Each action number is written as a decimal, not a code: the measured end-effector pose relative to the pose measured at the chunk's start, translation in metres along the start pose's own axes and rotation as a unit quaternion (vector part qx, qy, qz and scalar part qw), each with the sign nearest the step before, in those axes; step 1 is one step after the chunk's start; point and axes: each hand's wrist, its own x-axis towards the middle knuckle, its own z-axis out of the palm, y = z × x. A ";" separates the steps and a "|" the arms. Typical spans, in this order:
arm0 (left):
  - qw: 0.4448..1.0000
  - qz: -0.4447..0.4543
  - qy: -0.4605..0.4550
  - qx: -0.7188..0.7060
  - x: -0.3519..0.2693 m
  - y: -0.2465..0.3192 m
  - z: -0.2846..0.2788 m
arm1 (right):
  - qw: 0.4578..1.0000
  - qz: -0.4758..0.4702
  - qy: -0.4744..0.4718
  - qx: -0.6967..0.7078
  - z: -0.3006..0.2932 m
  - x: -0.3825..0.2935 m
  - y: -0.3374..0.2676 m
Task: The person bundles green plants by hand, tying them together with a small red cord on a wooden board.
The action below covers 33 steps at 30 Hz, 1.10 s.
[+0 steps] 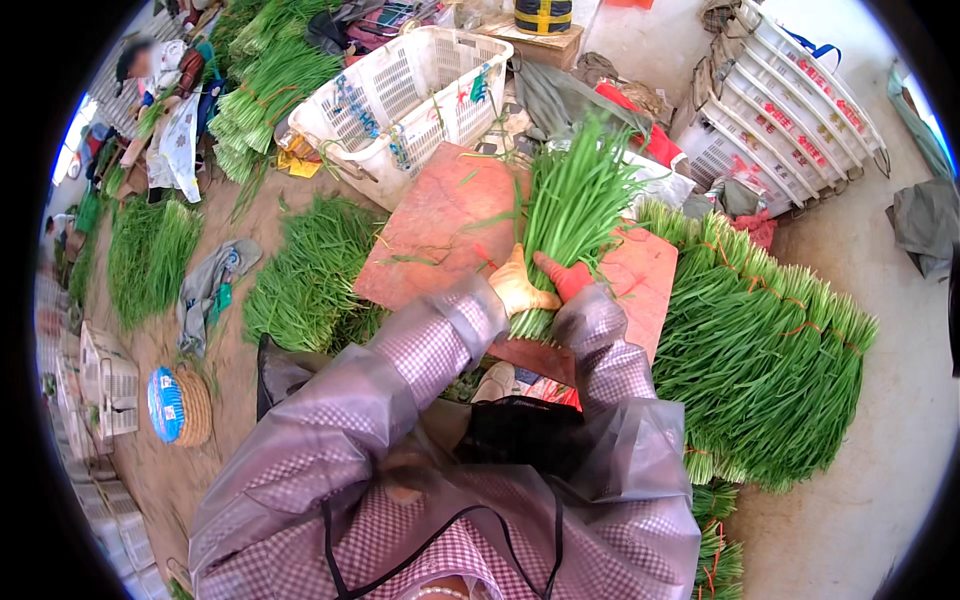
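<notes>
A bunch of long green leafy stalks (pixel 574 214), like garlic chives, lies on a reddish board (pixel 442 202), its cut ends towards me. My left hand (pixel 519 285), in a pale glove, grips the bunch near those ends from the left. From the right my right hand (pixel 564 276), in a reddish glove, clasps the same bunch close beside it. Palms and some fingertips are hidden by the stalks. Red ties (pixel 486 256) lie on the board, with loose green leaves around them.
Right of the board is a large pile of tied green bunches (pixel 757 367). Loose greens (pixel 307 277) lie on the floor at left. Beyond the board stands a white plastic crate (pixel 457 101); nested crates (pixel 780 124) lean at upper right. A person (pixel 169 75) is at upper left.
</notes>
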 end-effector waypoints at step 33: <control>0.941 0.208 -0.219 -0.152 -0.096 0.054 -0.150 | 0.846 -0.457 -0.061 -0.268 0.010 0.039 0.033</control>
